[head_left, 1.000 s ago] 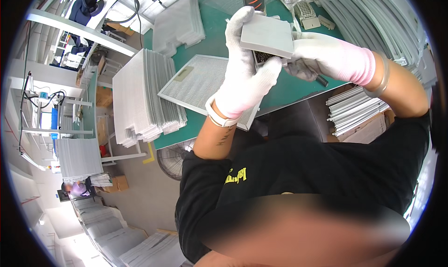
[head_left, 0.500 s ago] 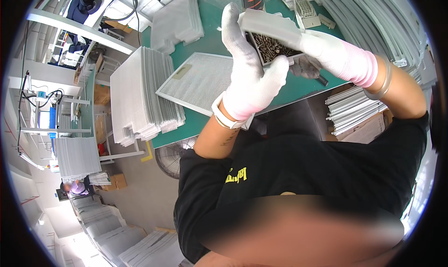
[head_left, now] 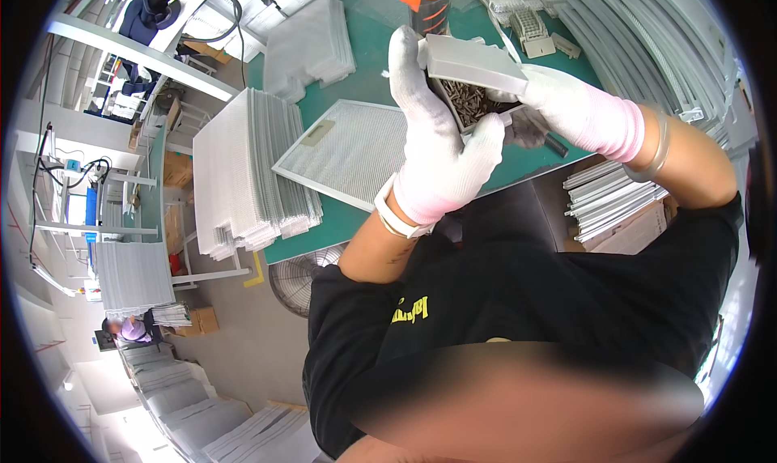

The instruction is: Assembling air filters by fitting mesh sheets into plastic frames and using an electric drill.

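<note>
Apparently holds a small white box (head_left: 507,117) of screws (head_left: 465,100) above the green table (head_left: 368,74), with the pale lid (head_left: 476,63) tilted over the far part of the box. Grasps the box along its left side with the gloved left hand (head_left: 441,151), thumb at the near edge. Grips the lid's right edge with the gloved right hand (head_left: 562,97); cannot tell what the darker lower fingers touch beside the box. Seems to be at the step of baring the screws. Probably calls next for a steady, level box and a lid kept well aside, to avoid spilling. Just right of the box, a short dark cylinder (head_left: 556,146); beyond it, an orange-and-black tool (head_left: 429,6); beyond and to the right, white plastic pieces (head_left: 532,36). Left of the box, a mesh panel (head_left: 348,151); farther left, a tall stack of panels (head_left: 243,172).
</note>
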`<action>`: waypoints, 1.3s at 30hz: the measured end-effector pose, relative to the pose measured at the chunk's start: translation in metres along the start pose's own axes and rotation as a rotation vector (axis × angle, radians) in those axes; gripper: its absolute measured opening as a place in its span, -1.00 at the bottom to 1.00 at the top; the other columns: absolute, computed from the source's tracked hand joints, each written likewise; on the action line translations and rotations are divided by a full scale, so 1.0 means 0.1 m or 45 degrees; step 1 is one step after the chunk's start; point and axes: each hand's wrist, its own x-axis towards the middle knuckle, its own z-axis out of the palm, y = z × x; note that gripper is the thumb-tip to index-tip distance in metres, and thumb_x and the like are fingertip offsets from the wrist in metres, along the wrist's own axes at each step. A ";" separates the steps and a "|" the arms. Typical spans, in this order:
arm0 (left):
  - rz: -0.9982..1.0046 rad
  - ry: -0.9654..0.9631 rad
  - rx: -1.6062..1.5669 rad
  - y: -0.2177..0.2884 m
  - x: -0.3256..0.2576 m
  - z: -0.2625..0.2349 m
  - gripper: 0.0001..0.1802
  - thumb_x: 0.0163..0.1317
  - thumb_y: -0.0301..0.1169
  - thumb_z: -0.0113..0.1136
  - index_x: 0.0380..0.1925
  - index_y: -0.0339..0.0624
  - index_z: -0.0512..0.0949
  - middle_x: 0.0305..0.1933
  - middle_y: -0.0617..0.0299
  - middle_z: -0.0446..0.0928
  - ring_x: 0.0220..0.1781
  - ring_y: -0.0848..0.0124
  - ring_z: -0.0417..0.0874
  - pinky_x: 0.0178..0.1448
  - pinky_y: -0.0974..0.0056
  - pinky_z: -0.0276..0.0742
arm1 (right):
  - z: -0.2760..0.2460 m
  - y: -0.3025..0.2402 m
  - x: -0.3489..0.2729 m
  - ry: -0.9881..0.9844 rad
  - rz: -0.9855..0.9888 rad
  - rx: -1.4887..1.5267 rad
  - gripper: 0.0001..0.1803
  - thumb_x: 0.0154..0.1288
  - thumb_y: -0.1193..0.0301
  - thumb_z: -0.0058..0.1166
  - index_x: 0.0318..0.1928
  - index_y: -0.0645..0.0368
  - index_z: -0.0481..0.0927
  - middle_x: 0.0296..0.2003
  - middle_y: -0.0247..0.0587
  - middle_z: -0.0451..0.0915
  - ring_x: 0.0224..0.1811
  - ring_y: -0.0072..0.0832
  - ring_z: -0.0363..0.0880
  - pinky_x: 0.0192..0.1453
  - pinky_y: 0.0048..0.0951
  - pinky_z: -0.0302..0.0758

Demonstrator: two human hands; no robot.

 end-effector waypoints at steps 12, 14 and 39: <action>0.087 -0.054 0.018 -0.07 -0.03 -0.03 0.20 0.03 -0.77 0.01 0.53 -0.04 -0.51 0.30 -0.09 0.17 0.17 0.20 0.46 0.22 0.15 0.50 | 0.05 -0.04 0.02 -0.078 -0.079 -0.143 -0.48 0.46 -0.06 -0.11 -0.08 0.17 0.58 -0.41 -0.38 0.53 -0.44 -0.67 0.45 -0.36 -0.61 0.39; 0.077 -0.054 -0.082 -0.08 -0.02 -0.04 0.20 0.03 -0.77 0.01 0.53 -0.02 -0.50 0.30 -0.09 0.17 0.18 0.20 0.45 0.21 0.15 0.50 | 0.01 0.03 0.01 -0.096 -0.050 -0.073 -0.49 0.47 -0.04 -0.12 -0.07 0.18 0.58 -0.39 -0.37 0.54 -0.43 -0.66 0.46 -0.34 -0.60 0.41; 0.182 0.142 0.265 -0.17 -0.15 0.01 0.13 -0.09 -0.68 0.15 0.50 -0.33 -0.23 0.23 -0.10 0.13 0.24 0.05 0.36 0.37 0.03 0.24 | 0.07 0.13 0.09 -0.150 0.075 0.090 -0.45 0.47 -0.10 -0.08 -0.18 0.19 0.56 -0.39 -0.25 0.53 -0.44 -0.54 0.45 -0.31 -0.50 0.43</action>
